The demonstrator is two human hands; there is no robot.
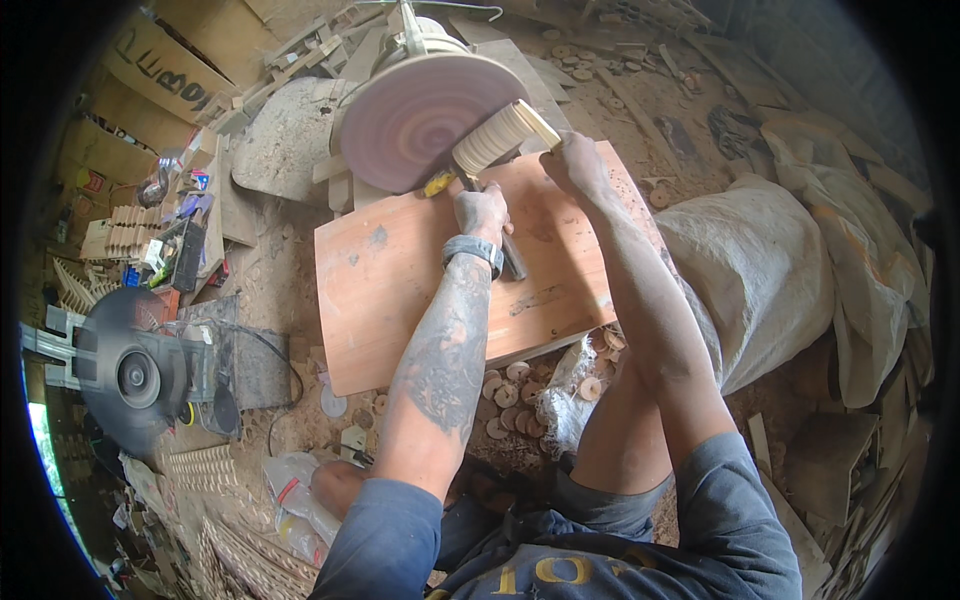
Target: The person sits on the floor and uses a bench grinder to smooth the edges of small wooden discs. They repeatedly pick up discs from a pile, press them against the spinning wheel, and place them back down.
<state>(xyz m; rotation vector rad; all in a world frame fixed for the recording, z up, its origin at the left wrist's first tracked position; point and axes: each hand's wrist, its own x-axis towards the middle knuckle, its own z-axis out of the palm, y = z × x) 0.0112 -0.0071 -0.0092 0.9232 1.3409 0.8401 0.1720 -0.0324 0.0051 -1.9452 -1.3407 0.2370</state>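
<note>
On the dusty floor [275, 255] lie small wooden discs [564, 51], wood strips [640, 118] and a bulging pale sack [750, 270].

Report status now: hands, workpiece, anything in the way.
Left hand grips dark rod; right hand grips right end of wooden disc stack. Stack at sanding disc, contact unclear. Yellow item near left hand; can't tell whether it obstructs.

I've got a black fan [137, 375] at far left, black cord [297, 375] close by. Mixed clutter [185, 235] piled above it, brownish panels [165, 85] behind that. Lower left, I see a clear plastic bag [300, 490] near patterned wood strips [255, 562]. Right side: big bulging pale sack [755, 270], flat wood offcuts [832, 455] below, dark crumpled material [733, 132] on the dusty floor [635, 120].
</note>
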